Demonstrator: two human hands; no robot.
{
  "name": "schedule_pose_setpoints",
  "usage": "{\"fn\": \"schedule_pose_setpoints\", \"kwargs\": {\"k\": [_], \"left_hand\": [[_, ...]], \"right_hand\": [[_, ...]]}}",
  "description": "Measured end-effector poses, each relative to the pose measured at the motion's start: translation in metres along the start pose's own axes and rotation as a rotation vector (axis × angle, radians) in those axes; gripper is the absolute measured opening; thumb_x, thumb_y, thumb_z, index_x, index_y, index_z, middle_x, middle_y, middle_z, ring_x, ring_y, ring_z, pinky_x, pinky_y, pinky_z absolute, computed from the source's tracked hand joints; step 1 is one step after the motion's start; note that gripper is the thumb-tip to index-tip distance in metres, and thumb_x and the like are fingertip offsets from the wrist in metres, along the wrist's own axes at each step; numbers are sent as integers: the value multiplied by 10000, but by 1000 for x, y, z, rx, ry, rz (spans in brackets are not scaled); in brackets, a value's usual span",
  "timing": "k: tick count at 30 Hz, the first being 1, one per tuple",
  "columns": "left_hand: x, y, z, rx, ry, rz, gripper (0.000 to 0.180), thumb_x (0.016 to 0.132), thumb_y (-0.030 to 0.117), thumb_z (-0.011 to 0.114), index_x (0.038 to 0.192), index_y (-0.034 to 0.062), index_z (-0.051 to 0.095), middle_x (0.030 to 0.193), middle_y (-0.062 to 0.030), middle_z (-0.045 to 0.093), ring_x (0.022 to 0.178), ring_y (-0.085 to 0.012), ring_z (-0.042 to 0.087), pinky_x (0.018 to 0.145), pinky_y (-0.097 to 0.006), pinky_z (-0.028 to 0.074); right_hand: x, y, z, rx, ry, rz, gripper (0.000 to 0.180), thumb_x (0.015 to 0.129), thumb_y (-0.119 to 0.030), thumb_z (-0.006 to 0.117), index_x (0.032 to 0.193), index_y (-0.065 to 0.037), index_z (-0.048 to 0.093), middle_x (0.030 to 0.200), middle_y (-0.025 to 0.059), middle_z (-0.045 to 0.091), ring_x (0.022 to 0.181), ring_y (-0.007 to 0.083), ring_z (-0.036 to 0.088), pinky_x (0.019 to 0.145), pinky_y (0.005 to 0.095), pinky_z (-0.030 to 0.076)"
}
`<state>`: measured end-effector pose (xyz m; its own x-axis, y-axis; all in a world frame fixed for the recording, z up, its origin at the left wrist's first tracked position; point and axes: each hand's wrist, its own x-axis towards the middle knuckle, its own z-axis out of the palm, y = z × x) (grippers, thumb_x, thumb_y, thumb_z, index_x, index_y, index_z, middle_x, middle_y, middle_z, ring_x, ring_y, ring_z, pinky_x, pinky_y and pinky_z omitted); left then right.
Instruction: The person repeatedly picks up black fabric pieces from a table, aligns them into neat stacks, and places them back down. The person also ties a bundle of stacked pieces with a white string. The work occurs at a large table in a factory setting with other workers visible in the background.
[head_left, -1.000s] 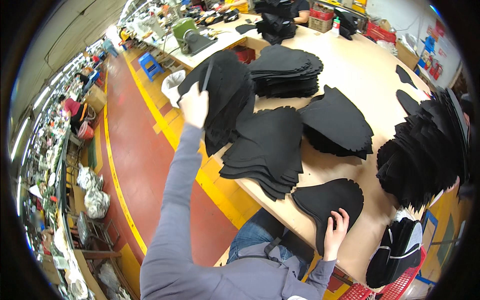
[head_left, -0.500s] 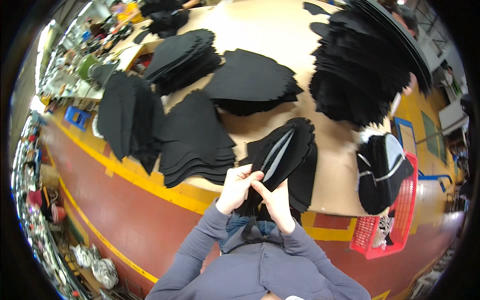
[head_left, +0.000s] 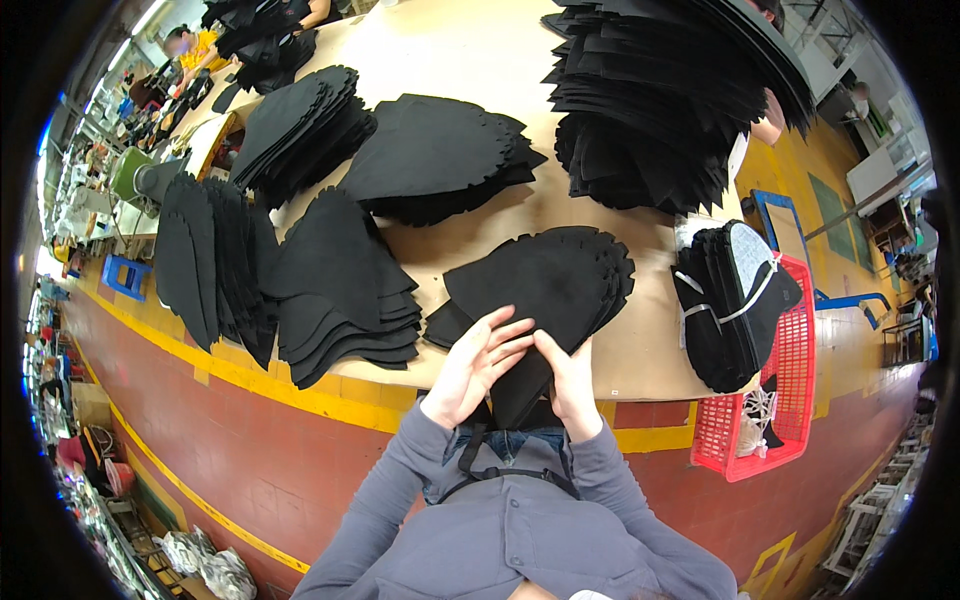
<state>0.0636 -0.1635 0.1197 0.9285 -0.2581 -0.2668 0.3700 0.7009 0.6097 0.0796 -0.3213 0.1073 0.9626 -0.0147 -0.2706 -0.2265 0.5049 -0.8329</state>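
A stack of black cut fabric pieces [head_left: 540, 280] with notched edges lies in front of me, its narrow end hanging past the table's near edge. My right hand [head_left: 570, 385] grips its right side, thumb on top, other fingers hidden beneath. My left hand [head_left: 474, 372] is open, palm turned up, its spread fingertips at the stack's left side. Whether they press on the fabric I cannot tell. Another black piece [head_left: 448, 325] sticks out from under the stack on the left.
Several more stacks [head_left: 345, 285] of black pieces cover the table's left half; a tall pile [head_left: 650, 110] stands far right. A tied black bundle [head_left: 730, 320] rests at the right edge, above a red plastic basket [head_left: 725, 445]. Other people work beyond the table [head_left: 650, 365].
The stack was fanned open, showing a grey layer inside; now it lies closed and flatter. My left hand has gone from pinching near my right thumb to open. The view has shifted.
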Motion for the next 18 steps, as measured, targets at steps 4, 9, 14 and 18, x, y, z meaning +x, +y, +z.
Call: {"fn": "schedule_pose_setpoints", "kwargs": {"k": [4,9,14,18], "left_hand": [[-26,-26,-52,103,161,-220,295,1008,344,524,944,74,625,974,-45,680,966,-139,642,886,-302,500],[-35,-35,-25,28,73,95,732,877,155,662,1487,90,262,1426,-99,454,1298,-235,468,1079,-365,383],[-13,-30,36,-558,60,383,862,907,159,659,1555,275,104,1515,-141,330,1370,-267,385,1161,-403,298],[-19,-40,33,-248,-130,412,691,899,111,656,1475,165,278,1302,-132,530,1274,-255,489,1138,-405,344]], "right_hand": [[6,-7,-23,103,76,-29,663,797,56,709,1393,10,422,1323,147,558,1187,261,567,1024,378,456],[-6,-45,-65,-74,-334,-212,640,694,12,817,1285,8,571,1250,106,619,1240,234,552,1046,362,435],[17,-25,-54,54,-328,-524,792,863,-184,742,1450,-186,210,1107,193,602,980,247,618,837,366,524],[1,-30,-62,-156,-222,-587,770,794,-72,769,1400,-151,301,1064,136,594,972,249,630,859,368,531]]}}
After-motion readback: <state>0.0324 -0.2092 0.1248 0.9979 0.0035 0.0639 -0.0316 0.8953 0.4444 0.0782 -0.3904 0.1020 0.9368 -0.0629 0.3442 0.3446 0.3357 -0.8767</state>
